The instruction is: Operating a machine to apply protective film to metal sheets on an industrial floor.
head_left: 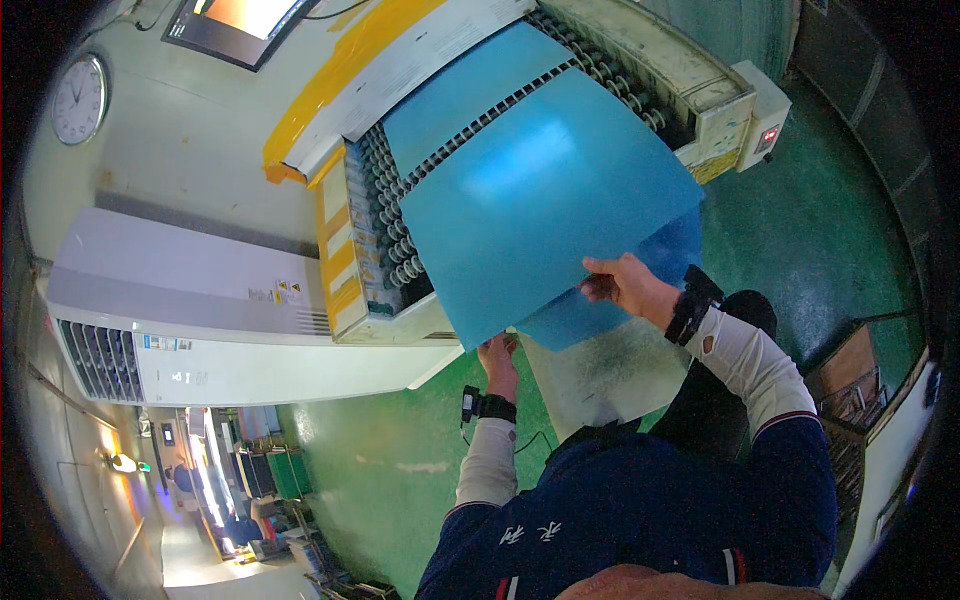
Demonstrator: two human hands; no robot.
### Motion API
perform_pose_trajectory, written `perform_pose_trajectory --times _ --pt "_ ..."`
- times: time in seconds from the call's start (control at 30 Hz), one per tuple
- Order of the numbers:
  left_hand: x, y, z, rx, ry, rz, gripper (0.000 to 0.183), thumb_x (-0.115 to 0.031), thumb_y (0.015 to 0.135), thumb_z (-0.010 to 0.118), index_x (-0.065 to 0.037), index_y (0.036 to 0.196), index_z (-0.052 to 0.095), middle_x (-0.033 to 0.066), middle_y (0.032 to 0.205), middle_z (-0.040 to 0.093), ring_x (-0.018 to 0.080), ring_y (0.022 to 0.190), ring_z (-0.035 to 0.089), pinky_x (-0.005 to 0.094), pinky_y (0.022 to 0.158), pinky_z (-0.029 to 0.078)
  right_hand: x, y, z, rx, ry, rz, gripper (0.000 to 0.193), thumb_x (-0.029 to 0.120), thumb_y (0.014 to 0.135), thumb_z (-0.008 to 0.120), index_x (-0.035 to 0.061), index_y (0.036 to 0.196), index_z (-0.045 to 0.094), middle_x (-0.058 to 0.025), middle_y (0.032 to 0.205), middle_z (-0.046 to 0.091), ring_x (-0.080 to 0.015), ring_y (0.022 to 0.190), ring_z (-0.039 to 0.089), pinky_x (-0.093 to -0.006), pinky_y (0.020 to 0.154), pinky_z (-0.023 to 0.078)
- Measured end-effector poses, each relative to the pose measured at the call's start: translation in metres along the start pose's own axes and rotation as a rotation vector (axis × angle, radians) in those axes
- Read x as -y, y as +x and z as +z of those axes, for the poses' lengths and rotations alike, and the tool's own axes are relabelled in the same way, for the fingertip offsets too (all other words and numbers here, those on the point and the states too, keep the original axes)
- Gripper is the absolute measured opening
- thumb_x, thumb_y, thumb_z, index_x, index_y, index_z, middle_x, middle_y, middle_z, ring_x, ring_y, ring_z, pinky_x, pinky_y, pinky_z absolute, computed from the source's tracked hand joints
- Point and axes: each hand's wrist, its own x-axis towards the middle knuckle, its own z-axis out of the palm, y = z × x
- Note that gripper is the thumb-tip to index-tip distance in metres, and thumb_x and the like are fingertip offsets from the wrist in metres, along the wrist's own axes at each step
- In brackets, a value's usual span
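The roller machine (pixel 392 222) and green-coated floor (pixel 365 445) show a factory workshop.

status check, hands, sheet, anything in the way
Left grip by near-left corner of blue sheet, right grip at its near edge. Sheet's far part over rollers. Darker blue sheet below; no obstruction visible.

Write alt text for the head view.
A person's left hand and right hand are at the near edge of a large blue sheet, which overhangs a roller conveyor. Another blue sheet lies farther back.
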Motion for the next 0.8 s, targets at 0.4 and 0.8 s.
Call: perform_pose_trajectory --times 0.4,0.8 --pt "-0.017 0.007 0.026 -0.011 -0.019 0.055 0.021 -0.009 0.089 0.062 -0.007 0.108 0.054 0.0038 0.097 0.060 0.0180 0.084 0.062 0.0314 0.065 0.052 0.005 0.021 0.002 0.023 0.031 -0.078 0.023 0.017 0.091 0.066 -0.0045 0.098 0.061 -0.0167 0.085 0.067 -0.0236 0.066 0.066 -0.0348 0.057 0.057" --pt "-0.018 0.007 0.027 -0.021 0.060 0.041 0.031 -0.018 0.089 0.067 -0.005 0.113 0.053 0.0061 0.103 0.060 0.0208 0.088 0.060 0.0343 0.072 0.051 0.006 0.028 0.008 0.055 -0.030 -0.096 0.021 0.020 0.089 0.068 0.0009 0.095 0.063 -0.0144 0.082 0.069 -0.0199 0.059 0.064 -0.0317 0.054 0.056"
